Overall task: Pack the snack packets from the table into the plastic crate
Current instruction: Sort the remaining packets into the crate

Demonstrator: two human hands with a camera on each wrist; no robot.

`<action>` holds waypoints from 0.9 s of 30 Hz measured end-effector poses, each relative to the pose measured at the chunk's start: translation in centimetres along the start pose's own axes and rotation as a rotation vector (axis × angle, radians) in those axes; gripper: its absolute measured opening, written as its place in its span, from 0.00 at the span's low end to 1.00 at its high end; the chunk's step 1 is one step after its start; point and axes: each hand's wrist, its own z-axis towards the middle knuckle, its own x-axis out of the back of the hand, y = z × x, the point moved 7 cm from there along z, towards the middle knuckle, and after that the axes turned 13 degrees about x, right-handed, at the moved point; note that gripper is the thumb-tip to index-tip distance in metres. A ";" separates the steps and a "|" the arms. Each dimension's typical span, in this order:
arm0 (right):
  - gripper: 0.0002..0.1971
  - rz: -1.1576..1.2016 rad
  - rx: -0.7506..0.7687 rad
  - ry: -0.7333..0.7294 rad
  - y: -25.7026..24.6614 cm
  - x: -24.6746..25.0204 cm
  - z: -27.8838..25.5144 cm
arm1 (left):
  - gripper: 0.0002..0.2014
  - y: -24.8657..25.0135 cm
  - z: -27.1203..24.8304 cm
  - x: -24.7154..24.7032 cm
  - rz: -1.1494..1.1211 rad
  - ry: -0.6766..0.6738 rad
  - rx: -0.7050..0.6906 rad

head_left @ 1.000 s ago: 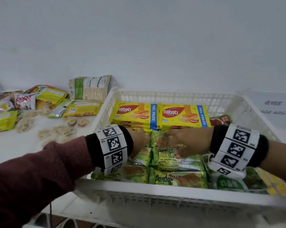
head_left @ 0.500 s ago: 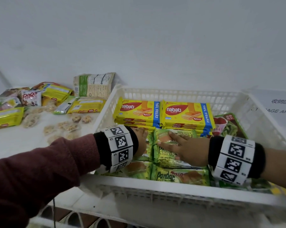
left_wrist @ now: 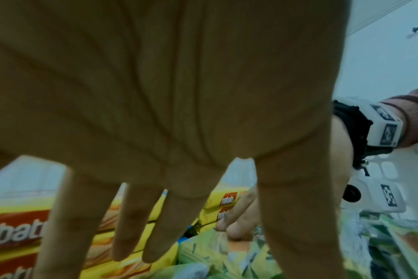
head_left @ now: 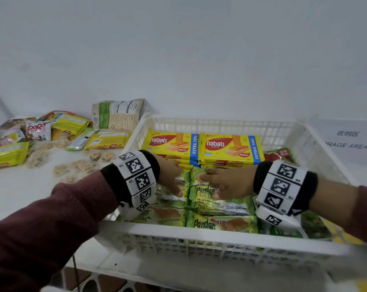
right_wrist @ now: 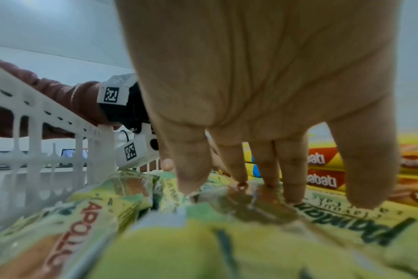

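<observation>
A white plastic crate stands in front of me. At its back lie two stacks of yellow Nabati wafer packets. Green Pandan cake packets fill the front rows. Both hands are inside the crate. My left hand hovers with straight, spread fingers over the left green column, next to the yellow stack. My right hand presses its fingertips on a green Pandan packet in the middle column. Neither hand grips a packet.
Loose snacks lie on the white table left of the crate: yellow packets, a beige-and-green bag, a Poro packet, clear cookie packs. A red-and-green packet sits at the crate's right. A paper sign lies far right.
Both hands stay over the green packets. The right hand's fingers have slid a little back toward the yellow stacks, and the left hand's fingers now reach down over the left column.
</observation>
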 end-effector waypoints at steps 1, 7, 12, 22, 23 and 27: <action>0.31 -0.011 -0.005 -0.018 0.2 0.0 0.0 | 0.38 0.0 0.1 0.0 -0.005 0.003 -0.006; 0.22 -0.115 0.110 0.320 -0.4 5.7 -0.2 | 0.40 0.0 0.5 -0.1 -0.039 0.002 -0.004; 0.21 -0.391 -0.006 0.039 -1.9 5.4 3.2 | 0.42 0.0 0.8 -0.1 -0.041 0.024 0.002; 0.10 -0.668 0.006 0.255 -2.4 10.2 -1.5 | 0.43 -0.3 0.9 -0.2 -0.085 0.023 -0.028; 0.09 -0.617 -0.012 0.314 -2.0 10.9 -2.6 | 0.43 -0.3 0.8 -0.2 -0.081 0.027 -0.029; 0.18 -0.263 -0.110 0.612 0.6 12.1 -6.5 | 0.44 -0.1 1.0 -0.2 -0.054 0.042 -0.031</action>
